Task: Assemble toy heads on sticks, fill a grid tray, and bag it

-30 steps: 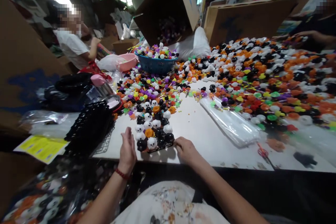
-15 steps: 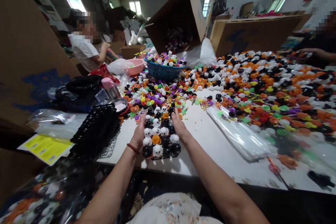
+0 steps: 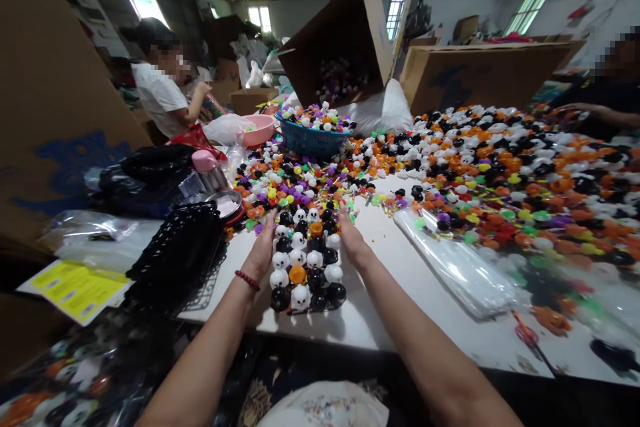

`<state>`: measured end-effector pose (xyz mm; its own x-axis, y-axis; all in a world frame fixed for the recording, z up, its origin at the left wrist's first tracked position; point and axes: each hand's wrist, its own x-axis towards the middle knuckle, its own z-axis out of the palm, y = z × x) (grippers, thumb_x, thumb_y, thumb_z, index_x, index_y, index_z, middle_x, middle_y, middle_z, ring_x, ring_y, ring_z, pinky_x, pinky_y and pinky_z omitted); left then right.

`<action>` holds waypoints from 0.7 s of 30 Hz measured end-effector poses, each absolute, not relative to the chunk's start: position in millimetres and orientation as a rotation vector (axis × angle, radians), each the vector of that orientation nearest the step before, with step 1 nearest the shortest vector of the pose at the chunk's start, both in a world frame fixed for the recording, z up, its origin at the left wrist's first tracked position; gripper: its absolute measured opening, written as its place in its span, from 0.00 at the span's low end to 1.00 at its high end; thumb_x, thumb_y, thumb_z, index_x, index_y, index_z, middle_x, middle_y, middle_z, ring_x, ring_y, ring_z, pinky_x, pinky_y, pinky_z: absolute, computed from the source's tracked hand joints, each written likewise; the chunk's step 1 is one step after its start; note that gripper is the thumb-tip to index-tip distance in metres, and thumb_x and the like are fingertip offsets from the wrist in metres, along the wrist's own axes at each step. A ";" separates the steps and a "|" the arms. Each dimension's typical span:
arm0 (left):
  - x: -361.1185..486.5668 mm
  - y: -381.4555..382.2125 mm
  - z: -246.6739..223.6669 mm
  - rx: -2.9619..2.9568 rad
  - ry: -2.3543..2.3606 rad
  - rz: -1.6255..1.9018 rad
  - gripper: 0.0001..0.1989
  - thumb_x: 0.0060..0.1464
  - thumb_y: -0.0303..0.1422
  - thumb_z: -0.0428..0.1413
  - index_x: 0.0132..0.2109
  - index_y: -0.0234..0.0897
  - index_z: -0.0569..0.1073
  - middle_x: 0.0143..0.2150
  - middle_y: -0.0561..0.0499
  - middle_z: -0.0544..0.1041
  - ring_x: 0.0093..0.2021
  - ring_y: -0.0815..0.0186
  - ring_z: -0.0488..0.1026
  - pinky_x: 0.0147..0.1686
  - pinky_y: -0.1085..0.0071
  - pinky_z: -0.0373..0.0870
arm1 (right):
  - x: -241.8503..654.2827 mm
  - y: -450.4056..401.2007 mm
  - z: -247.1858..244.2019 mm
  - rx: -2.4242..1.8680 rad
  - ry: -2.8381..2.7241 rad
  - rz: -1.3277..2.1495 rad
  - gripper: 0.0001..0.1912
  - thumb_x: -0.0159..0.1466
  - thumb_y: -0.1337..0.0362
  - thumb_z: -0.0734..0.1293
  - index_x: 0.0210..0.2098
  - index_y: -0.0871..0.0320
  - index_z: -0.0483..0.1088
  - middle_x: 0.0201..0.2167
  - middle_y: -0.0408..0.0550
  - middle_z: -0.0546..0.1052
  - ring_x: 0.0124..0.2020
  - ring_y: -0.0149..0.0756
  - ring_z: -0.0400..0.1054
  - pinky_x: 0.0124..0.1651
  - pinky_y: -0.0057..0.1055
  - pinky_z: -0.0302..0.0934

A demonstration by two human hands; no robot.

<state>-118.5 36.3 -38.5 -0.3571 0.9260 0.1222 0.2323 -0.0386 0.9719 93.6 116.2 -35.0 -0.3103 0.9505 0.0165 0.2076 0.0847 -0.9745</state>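
A black tray (image 3: 305, 312) filled with rows of small round toy heads (image 3: 299, 258), white skulls, black ones and a few orange, sits at the front of the white table. Along its left side my left hand (image 3: 261, 247) lies flat with fingers stretched forward, wearing a red bead bracelet (image 3: 247, 279) on the wrist. My right hand (image 3: 353, 238) is on the other side, fingers straight, with a slight gap between it and the heads. Neither hand is closed around anything. Beyond the tray spreads a pile of colourful small pieces (image 3: 295, 183).
Black mesh trays (image 3: 177, 247) are stacked left, with yellow printed cards (image 3: 80, 287). Clear plastic bags (image 3: 457, 263) and scissors (image 3: 527, 333) lie right. Behind are a blue basket (image 3: 313, 140), a tilted carton (image 3: 377, 33) and a large heap of toy heads (image 3: 480, 140). Two people sit nearby.
My right hand has moved slightly outward from the tray's side. The filled tray appears a little lower in view, while my left hand stays beside it.
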 end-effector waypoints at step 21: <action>-119.4 26.9 7.2 1.459 1.772 1.336 0.32 0.62 0.55 0.38 0.64 0.44 0.64 0.70 0.53 0.60 0.70 0.57 0.54 0.70 0.52 0.43 | 123.2 115.7 -29.4 -1.261 -1.924 0.900 0.37 0.69 0.40 0.53 0.69 0.56 0.55 0.70 0.49 0.54 0.71 0.39 0.45 0.72 0.39 0.41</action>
<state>-119.4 26.9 7.2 -0.3158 0.9254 0.2096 0.4563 -0.0456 0.8887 123.2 115.7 -29.4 -0.3183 0.9356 0.1527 0.4821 0.2985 -0.8237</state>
